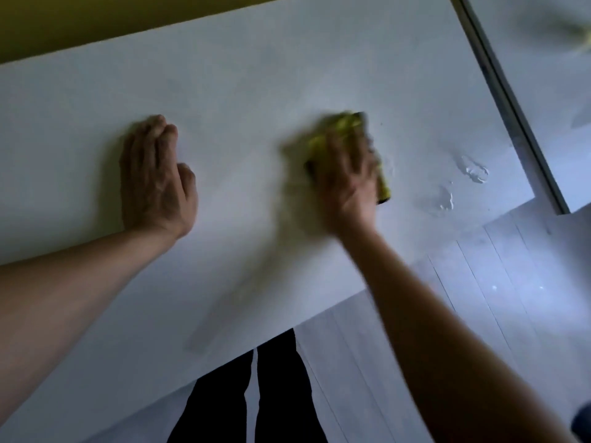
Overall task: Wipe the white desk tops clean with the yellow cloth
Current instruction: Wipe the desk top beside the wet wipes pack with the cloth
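Note:
A white desk top [256, 75] fills most of the view. My right hand [345, 174] lies flat on the yellow cloth [343, 124] near the desk's middle and presses it onto the surface; the hand and the cloth are blurred by motion. The cloth shows past the fingertips and along the hand's right side. My left hand [155, 177] rests flat on the desk to the left, fingers straight and together, holding nothing. Two small wet patches [473, 169] lie on the desk to the right of the cloth.
A second white desk top [543, 75] adjoins at the right across a dark gap [511, 100]. A blurred yellowish thing [580, 43] lies on it at the top right. The desk's near edge runs diagonally above a pale plank floor [479, 298] and my dark trouser legs [275, 394].

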`<act>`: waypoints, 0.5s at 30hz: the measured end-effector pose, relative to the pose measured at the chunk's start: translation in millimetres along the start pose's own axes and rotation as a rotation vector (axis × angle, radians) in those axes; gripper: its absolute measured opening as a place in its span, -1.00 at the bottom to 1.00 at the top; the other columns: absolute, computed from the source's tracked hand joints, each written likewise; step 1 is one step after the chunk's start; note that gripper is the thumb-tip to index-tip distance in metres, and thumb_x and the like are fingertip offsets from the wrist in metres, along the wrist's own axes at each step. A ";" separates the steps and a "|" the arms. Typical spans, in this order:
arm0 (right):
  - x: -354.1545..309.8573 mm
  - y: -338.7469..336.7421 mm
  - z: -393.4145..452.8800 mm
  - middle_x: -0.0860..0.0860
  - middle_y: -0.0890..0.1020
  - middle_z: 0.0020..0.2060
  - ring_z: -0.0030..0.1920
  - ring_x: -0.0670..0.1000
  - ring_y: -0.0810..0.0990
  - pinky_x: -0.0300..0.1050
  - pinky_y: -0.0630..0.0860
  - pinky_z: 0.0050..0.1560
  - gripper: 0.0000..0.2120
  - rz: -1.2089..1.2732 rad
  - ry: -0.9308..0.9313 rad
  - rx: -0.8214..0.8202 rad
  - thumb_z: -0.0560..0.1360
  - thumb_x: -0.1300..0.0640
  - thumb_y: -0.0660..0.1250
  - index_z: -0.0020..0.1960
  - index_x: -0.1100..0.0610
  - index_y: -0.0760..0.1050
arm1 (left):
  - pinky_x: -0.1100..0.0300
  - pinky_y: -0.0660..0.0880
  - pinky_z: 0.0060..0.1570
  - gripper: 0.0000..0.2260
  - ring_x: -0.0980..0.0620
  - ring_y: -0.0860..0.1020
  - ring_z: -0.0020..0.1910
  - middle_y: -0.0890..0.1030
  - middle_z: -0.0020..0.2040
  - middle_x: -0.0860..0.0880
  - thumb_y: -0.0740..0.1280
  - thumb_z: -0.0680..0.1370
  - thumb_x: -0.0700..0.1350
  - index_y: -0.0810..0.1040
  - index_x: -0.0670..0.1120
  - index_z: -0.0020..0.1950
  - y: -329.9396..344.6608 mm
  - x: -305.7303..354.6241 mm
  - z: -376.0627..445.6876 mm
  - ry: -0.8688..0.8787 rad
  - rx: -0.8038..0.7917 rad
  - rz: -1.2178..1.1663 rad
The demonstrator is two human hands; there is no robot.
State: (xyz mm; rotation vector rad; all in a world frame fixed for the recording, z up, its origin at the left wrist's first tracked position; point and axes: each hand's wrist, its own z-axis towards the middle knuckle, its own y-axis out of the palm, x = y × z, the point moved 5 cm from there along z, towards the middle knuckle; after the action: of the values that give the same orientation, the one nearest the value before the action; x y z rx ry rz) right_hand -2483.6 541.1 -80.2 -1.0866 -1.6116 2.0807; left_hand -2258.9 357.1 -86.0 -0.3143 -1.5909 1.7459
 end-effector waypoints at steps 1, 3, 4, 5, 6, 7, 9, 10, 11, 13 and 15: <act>28.2 -11.4 15.4 0.19 0.11 0.60 0.57 0.26 0.14 0.07 0.06 0.57 -0.45 -0.038 0.137 0.018 0.64 -0.17 0.19 0.59 -0.04 0.24 | -0.10 0.10 0.61 -0.52 -0.27 0.28 0.57 0.34 0.57 -0.25 0.10 0.62 -0.13 0.35 -0.25 0.53 0.2 0.9 -0.7 -0.010 0.003 0.005; 63.4 -26.5 32.1 0.13 0.04 0.62 0.59 0.22 0.10 0.05 0.01 0.58 -0.47 0.003 0.315 0.046 0.66 -0.16 0.07 0.61 -0.12 0.14 | -0.08 0.08 0.61 -0.52 -0.26 0.26 0.58 0.32 0.59 -0.23 0.10 0.63 -0.12 0.33 -0.23 0.54 0.2 2.2 -1.8 -0.026 0.003 0.022; 66.8 -28.9 31.8 0.12 0.04 0.62 0.58 0.21 0.10 0.05 0.01 0.58 -0.48 0.030 0.345 0.059 0.66 -0.15 0.06 0.61 -0.13 0.14 | -0.06 0.07 0.61 -0.51 -0.25 0.25 0.59 0.31 0.59 -0.23 0.09 0.63 -0.12 0.32 -0.22 0.55 0.3 2.5 -1.5 -0.026 -0.001 0.029; 59.8 -29.0 25.5 0.14 0.05 0.62 0.58 0.22 0.10 0.06 0.02 0.58 -0.48 0.032 0.346 0.066 0.66 -0.13 0.07 0.61 -0.11 0.15 | -0.05 0.06 0.61 -0.51 -0.24 0.24 0.60 0.31 0.60 -0.22 0.08 0.63 -0.12 0.32 -0.22 0.55 0.5 3.4 -1.5 -0.025 -0.008 0.032; 45.3 -26.1 12.5 0.18 0.08 0.61 0.57 0.25 0.12 0.08 0.04 0.57 -0.47 0.020 0.323 0.074 0.65 -0.09 0.11 0.60 -0.06 0.19 | -0.05 0.05 0.61 -0.51 -0.23 0.24 0.60 0.30 0.60 -0.22 0.07 0.62 -0.11 0.31 -0.22 0.55 0.3 4.1 -1.9 -0.025 -0.016 0.033; 25.5 -20.2 -6.2 0.23 0.11 0.59 0.56 0.29 0.14 0.12 0.07 0.55 -0.48 0.021 0.275 0.089 0.64 -0.05 0.18 0.58 0.00 0.25 | -0.04 0.04 0.62 -0.50 -0.23 0.23 0.60 0.30 0.60 -0.22 0.07 0.62 -0.11 0.31 -0.21 0.55 -0.4 4.3 -2.4 -0.024 -0.019 0.034; -25.9 -0.3 -58.6 0.28 0.20 0.55 0.54 0.33 0.18 0.20 0.11 0.54 -0.48 0.071 0.152 0.081 0.61 -0.01 0.31 0.53 0.09 0.35 | -0.05 0.04 0.61 -0.50 -0.23 0.23 0.60 0.30 0.60 -0.22 0.07 0.62 -0.11 0.31 -0.21 0.55 -1.4 4.4 -3.7 -0.028 -0.019 0.036; -54.3 11.3 -88.0 0.27 0.22 0.55 0.54 0.33 0.18 0.22 0.10 0.55 -0.48 0.105 0.086 0.042 0.60 -0.03 0.32 0.52 0.07 0.37 | -0.07 0.05 0.61 -0.51 -0.24 0.24 0.59 0.30 0.59 -0.22 0.08 0.62 -0.11 0.32 -0.22 0.55 -2.2 4.5 -4.4 -0.026 -0.014 0.035; -81.9 21.6 -116.0 0.24 0.23 0.56 0.55 0.32 0.17 0.23 0.09 0.56 -0.48 0.129 0.007 -0.005 0.60 -0.06 0.32 0.53 0.04 0.37 | -0.09 0.08 0.59 -0.52 -0.25 0.26 0.58 0.32 0.58 -0.23 0.09 0.62 -0.11 0.33 -0.22 0.54 -3.2 4.5 -5.0 -0.015 -0.007 0.036; -121.7 33.1 -157.7 0.16 0.19 0.59 0.58 0.25 0.13 0.24 0.09 0.56 -0.47 0.149 -0.178 -0.086 0.61 -0.08 0.27 0.55 0.00 0.32 | -0.12 0.17 0.53 -0.55 -0.28 0.32 0.52 0.36 0.55 -0.24 0.12 0.62 -0.12 0.37 -0.20 0.50 -5.0 5.8 -7.5 0.044 -0.001 0.041; -121.8 34.8 -165.1 0.12 0.17 0.60 0.60 0.20 0.12 0.24 0.13 0.54 -0.46 0.141 -0.297 -0.124 0.62 -0.10 0.24 0.57 -0.03 0.28 | -0.13 0.23 0.46 -0.58 -0.30 0.37 0.45 0.40 0.50 -0.25 0.15 0.61 -0.14 0.41 -0.18 0.46 -6.6 10.7 -12.6 0.144 -0.015 0.026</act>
State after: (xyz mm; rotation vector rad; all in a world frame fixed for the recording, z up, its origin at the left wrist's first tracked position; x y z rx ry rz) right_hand -2277.2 567.6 -80.2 -0.9917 -1.8722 2.3538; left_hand -2256.1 373.3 -79.2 -0.4591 -1.5026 1.6920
